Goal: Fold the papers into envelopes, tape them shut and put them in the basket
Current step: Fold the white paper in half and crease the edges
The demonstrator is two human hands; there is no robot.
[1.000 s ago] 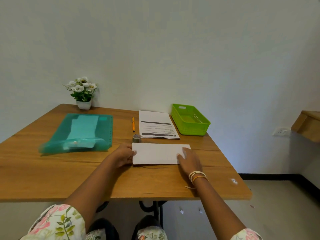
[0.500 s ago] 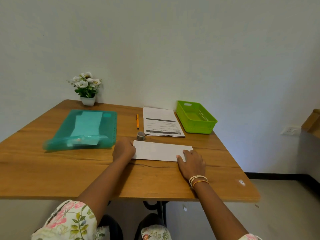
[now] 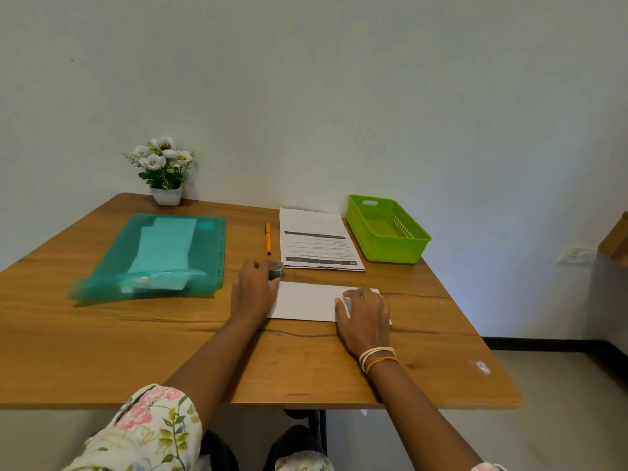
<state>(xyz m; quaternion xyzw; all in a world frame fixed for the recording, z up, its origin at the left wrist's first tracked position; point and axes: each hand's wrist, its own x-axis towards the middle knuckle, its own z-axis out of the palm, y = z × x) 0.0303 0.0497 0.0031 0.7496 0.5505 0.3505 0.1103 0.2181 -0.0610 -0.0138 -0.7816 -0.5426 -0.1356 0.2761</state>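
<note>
A white folded paper (image 3: pixel 306 300) lies flat on the wooden table (image 3: pixel 136 351) in front of me. My right hand (image 3: pixel 364 316) rests palm down on its right end, fingers spread. My left hand (image 3: pixel 254 289) is at the paper's left end, with its fingers curled around a small grey tape roll (image 3: pixel 276 270) that stands just behind the paper. A stack of printed papers (image 3: pixel 316 237) lies further back. To their right, by the wall, sits the green basket (image 3: pixel 390 253), with nothing in it.
An orange pen (image 3: pixel 268 237) lies left of the printed papers. A teal plastic folder (image 3: pixel 163 256) holding a sheet takes up the left of the table. A small white pot of flowers (image 3: pixel 165 171) stands at the back left. The table's right edge is near the basket.
My left hand has left the paper's left edge and moved back onto the tape roll. My right hand has slid further onto the paper's right end. The camera view has shifted slightly.
</note>
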